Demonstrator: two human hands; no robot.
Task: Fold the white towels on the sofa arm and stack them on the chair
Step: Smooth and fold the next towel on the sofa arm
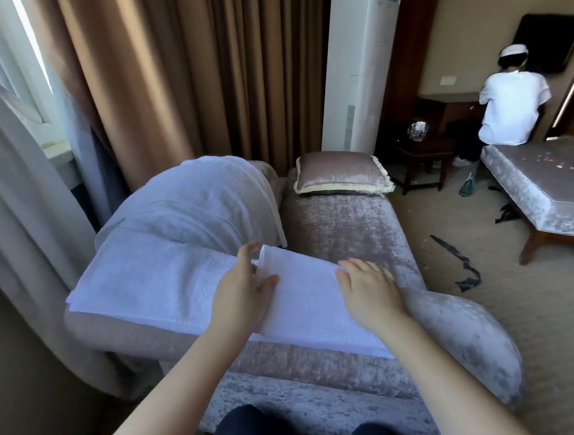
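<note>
Your left hand (246, 282) pinches the folded edge of the white towel (156, 286), which lies along the sofa arm (458, 333) under both hands. Just to its right, your right hand (366, 288) presses flat on the towel, fingers straight. Beyond your left hand, a second towel (204, 197) is draped over the sofa back.
</note>
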